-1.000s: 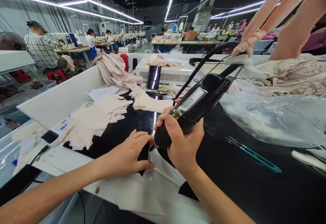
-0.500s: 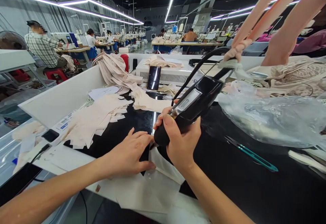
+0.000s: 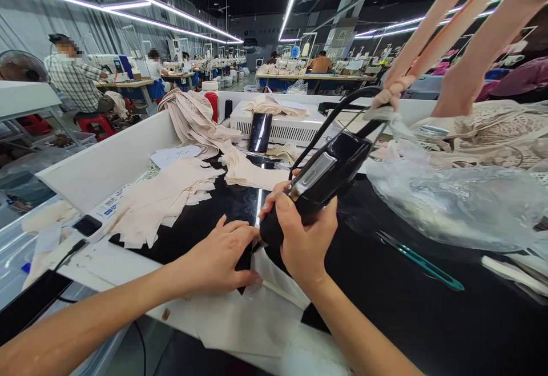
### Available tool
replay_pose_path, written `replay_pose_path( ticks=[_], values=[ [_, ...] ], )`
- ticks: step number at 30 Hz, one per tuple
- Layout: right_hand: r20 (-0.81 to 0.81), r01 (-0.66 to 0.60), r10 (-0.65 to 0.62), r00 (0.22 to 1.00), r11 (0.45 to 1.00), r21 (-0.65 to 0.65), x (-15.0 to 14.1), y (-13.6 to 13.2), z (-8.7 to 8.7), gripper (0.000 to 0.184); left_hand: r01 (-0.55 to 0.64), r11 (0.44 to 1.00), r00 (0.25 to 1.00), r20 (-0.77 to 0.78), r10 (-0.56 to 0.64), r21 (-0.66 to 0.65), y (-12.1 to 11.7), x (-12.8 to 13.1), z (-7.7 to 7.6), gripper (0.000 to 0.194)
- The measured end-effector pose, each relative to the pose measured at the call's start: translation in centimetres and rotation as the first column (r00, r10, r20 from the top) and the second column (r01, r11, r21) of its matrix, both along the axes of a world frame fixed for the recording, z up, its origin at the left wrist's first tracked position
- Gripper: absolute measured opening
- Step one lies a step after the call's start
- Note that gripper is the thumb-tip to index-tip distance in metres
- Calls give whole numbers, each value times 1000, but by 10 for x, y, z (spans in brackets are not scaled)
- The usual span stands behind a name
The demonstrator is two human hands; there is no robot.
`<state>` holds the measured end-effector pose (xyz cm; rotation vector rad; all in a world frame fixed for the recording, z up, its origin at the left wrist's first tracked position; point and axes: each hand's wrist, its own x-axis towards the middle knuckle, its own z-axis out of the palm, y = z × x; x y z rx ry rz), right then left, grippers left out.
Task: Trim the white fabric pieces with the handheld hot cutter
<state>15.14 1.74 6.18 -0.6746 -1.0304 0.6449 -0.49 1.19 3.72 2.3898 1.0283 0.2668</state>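
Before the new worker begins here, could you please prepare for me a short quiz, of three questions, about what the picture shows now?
1. Choose one. Which hand is wrapped around the black tool?
a) left
b) right
c) neither

2. True or false: someone is holding the teal tool up in the air.

3. Fill the gap: the pile of pale cloth with notched ends lies nearer to the ____ hand than to the other.

Key:
1. b, the right hand.
2. False; it lies on the black tabletop.
3. left; the left hand is the closer one.
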Motion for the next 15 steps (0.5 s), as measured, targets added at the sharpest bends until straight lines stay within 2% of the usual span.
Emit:
replay_pose_path(
  ticks=[4, 8, 11, 15],
  values=[
    [-8, -5, 5, 1000, 1000, -7, 5, 0, 5, 31, 3, 1000, 1000, 17, -3, 8, 1, -1, -1, 59],
    [26, 67, -67, 997, 998, -6, 24, -2, 12, 38, 7, 1000, 999, 36, -7, -10, 2, -4, 0, 62],
    [103, 147, -145, 984, 989, -10, 44, -4, 13, 46, 11, 1000, 997, 72, -14, 29, 8, -5, -2, 47],
    [209, 258, -244, 947, 965, -44, 72, -7, 12, 52, 90, 979, 988, 104, -110, 180, 22, -2, -6, 30]
  ],
)
